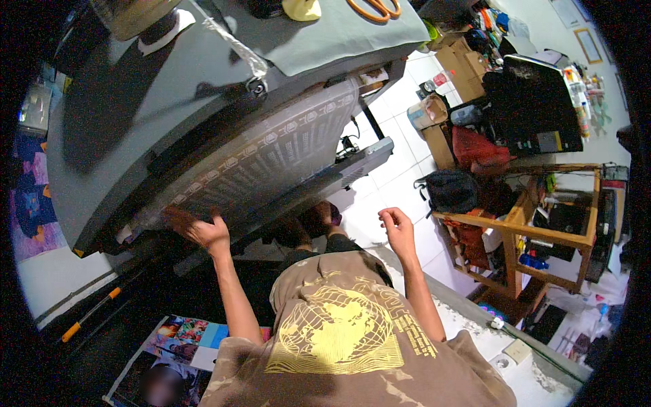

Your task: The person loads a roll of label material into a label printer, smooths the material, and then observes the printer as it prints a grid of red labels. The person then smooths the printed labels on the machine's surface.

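My left hand (206, 233) is at the lower left edge of a large machine, its fingers stretched over a translucent printed film (274, 157) that hangs along the machine's front. The fingertips are dim and blurred, so touch cannot be told. My right hand (398, 224) hangs in the air over the tiled floor, fingers loosely bent, with nothing seen in it. Above the film is the machine's grey top (122, 107), which bears a grey-green sheet (346, 35) with orange-handled scissors (375, 9) on it. A twisted clear plastic strip (236, 46) runs down to the machine's edge.
A metal bar with a vented box (371, 157) runs below the film. Wooden frame shelving (546, 229), a black backpack (450, 191), a red bag (478, 147) and cardboard (460, 71) stand to the right. Colourful printed sheets (188, 338) lie at lower left. A concrete ledge carries a socket (518, 351).
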Demonstrator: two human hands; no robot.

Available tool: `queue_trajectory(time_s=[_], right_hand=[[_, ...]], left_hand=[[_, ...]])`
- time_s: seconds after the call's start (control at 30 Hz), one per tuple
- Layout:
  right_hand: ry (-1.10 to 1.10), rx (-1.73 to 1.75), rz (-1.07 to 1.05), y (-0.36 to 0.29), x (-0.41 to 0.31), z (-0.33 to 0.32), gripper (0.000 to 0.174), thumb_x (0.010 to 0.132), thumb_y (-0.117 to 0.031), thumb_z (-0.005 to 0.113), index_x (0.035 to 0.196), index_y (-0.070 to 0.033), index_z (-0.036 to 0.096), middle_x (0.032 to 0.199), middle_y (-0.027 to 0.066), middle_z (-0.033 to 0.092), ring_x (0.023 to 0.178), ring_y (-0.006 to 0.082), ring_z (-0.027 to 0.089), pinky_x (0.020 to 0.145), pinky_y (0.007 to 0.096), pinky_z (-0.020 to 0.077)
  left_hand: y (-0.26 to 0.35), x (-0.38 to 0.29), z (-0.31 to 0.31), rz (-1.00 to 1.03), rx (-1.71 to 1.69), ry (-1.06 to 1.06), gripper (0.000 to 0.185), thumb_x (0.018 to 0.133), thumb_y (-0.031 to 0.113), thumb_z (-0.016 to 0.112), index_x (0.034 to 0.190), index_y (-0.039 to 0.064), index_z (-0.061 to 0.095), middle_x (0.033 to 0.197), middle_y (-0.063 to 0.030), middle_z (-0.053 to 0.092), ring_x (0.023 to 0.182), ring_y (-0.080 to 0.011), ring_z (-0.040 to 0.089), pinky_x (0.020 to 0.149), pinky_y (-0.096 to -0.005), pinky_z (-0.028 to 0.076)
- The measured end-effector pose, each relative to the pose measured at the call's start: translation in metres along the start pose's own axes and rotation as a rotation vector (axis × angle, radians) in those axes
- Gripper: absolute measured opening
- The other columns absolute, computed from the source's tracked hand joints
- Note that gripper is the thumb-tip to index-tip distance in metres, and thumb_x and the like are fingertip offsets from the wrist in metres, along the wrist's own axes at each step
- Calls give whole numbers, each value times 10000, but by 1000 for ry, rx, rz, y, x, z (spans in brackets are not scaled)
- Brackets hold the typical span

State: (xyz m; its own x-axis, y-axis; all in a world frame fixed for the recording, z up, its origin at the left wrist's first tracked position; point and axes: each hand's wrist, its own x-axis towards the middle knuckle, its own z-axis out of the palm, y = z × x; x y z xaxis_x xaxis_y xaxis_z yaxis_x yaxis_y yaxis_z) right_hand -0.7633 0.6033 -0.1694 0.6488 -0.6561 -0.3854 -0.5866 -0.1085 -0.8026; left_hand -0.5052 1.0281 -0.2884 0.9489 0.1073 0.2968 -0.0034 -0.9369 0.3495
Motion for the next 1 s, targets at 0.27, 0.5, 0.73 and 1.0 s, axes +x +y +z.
queue_trajectory(time_s=[0.27, 0.5, 0.73, 1.0], right_hand=[[135, 120, 26, 42, 23, -40, 239, 1078, -185, 618, 1027, 9, 748, 908, 64, 764, 825, 132, 702, 750, 294, 575], [186, 107, 192, 164, 78, -109, 245, 1069, -198, 601, 1005, -16, 751, 863, 63, 748, 759, 131, 695, 683, 304, 578], [115, 275, 680, 318, 99, -209, 231, 1012, -269, 609, 1091, -90, 731, 928, 48, 727, 757, 149, 685, 599, 320, 532], [204, 335, 940, 399, 53, -284, 257, 987, -307, 611, 1108, -111, 723, 940, 43, 724, 763, 155, 691, 614, 337, 536]], left_hand=[[-1, -1, -2, 34, 237, 133, 914, 858, 355, 771, 1447, -232, 391, 1491, -426, 473, 1466, -571, 383, 1309, -634, 189], [104, -53, -8, -91, 145, -54, 1033, 985, 342, 705, 1687, -94, 85, 1755, -369, 55, 1639, -518, 72, 1334, -585, 83], [329, -147, 33, 200, -15, -518, 991, 974, 271, 697, 1707, -43, 109, 1758, -356, 89, 1647, -491, 100, 1319, -596, 103], [494, -184, 62, 559, -211, -716, 991, 934, 157, 718, 1720, 21, 130, 1778, -302, 84, 1651, -466, 107, 1315, -617, 107]])
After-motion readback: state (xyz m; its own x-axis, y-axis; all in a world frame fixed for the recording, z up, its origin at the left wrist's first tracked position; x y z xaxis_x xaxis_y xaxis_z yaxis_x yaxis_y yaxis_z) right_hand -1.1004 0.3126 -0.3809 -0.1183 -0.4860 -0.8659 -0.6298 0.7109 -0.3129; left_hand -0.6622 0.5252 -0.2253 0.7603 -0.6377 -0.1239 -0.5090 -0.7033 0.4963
